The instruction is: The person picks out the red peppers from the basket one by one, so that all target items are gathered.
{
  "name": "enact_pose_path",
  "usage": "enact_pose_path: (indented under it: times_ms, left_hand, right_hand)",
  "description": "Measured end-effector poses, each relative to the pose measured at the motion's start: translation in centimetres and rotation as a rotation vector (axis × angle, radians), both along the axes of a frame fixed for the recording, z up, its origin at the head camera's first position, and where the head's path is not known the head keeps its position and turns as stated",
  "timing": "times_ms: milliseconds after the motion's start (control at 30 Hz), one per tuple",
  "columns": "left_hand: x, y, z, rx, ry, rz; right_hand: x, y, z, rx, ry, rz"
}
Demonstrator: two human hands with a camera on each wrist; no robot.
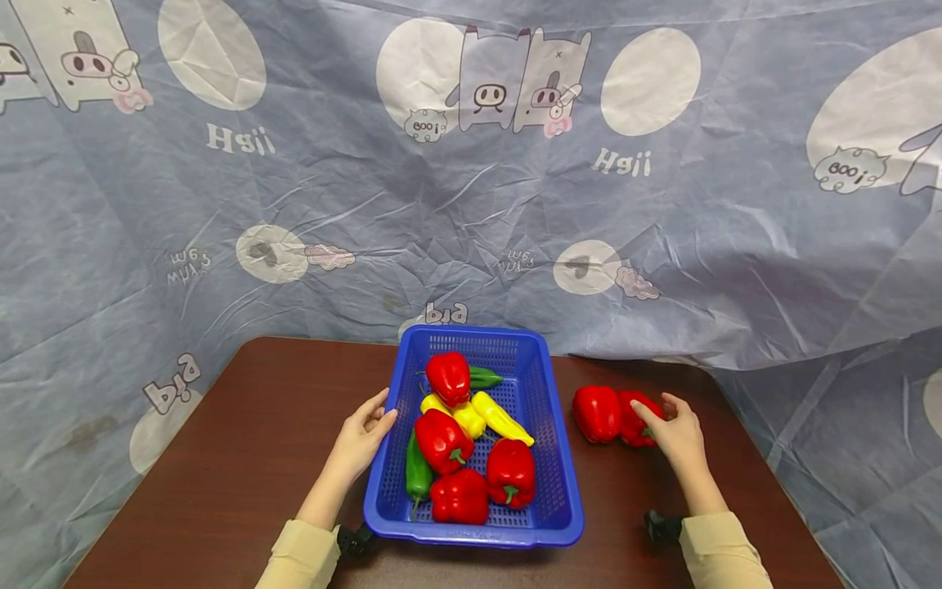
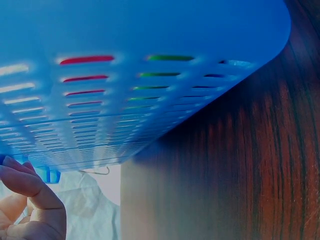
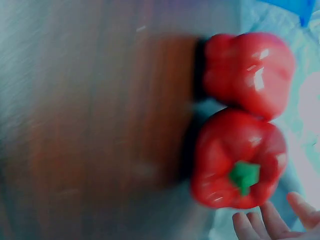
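Note:
A blue plastic basket [image 1: 563,483] with slotted sides stands in the middle of the table. Inside it lie several red bell peppers [image 1: 511,472], yellow peppers [image 1: 503,418] and green peppers [image 1: 418,468]. My left hand [image 1: 358,440] holds the basket's left rim, its fingers bent in the left wrist view. To the basket's right, two red bell peppers lie side by side: a left one [image 1: 597,414] and a right one [image 3: 240,155] with a green stem. My right hand [image 1: 679,433] is at the right-hand pepper, thumb and fingers spread, gripping nothing.
The dark brown wooden table [image 1: 243,433] extends to both sides of the basket. Behind it hangs a grey-blue cloth [image 1: 456,213] printed with cartoon pigs, reaching down to the table's back edge.

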State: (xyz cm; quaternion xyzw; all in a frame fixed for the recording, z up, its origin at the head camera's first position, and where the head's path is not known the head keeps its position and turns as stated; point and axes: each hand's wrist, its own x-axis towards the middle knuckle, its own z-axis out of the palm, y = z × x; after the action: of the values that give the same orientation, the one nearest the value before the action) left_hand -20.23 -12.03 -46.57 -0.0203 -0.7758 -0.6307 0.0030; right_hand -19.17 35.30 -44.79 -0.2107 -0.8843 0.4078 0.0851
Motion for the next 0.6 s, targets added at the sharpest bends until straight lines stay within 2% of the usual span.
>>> enact_pose_path:
  times_ms: [67, 167, 300, 400, 600]
  left_hand:
    - [0.0, 0.0, 0.0, -0.005, 0.005, -0.003]
    - [0.5, 0.2, 1.2, -0.01, -0.006, -0.011]
    - [0.5, 0.2, 1.3, -0.002, -0.011, -0.007]
    - [-0.1, 0.0, 0.0, 0.005, 0.0, -0.001]
    - [-0.2, 0.0, -0.2, 0.006, -0.005, 0.004]
  right_hand:
    - [-0.1, -0.6, 0.9, 0.001, 0.021, 0.004]
    - [-0.2, -1.8, 2.5, -0.007, 0.048, 0.031]
    - [-0.6, -3.6, 4.4, -0.023, 0.067, 0.075]
    - [-1.0, -4.9, 5.5, -0.034, 0.072, 0.107]
    - [-2.0, -7.8, 7.3, -0.102, 0.071, 0.196]
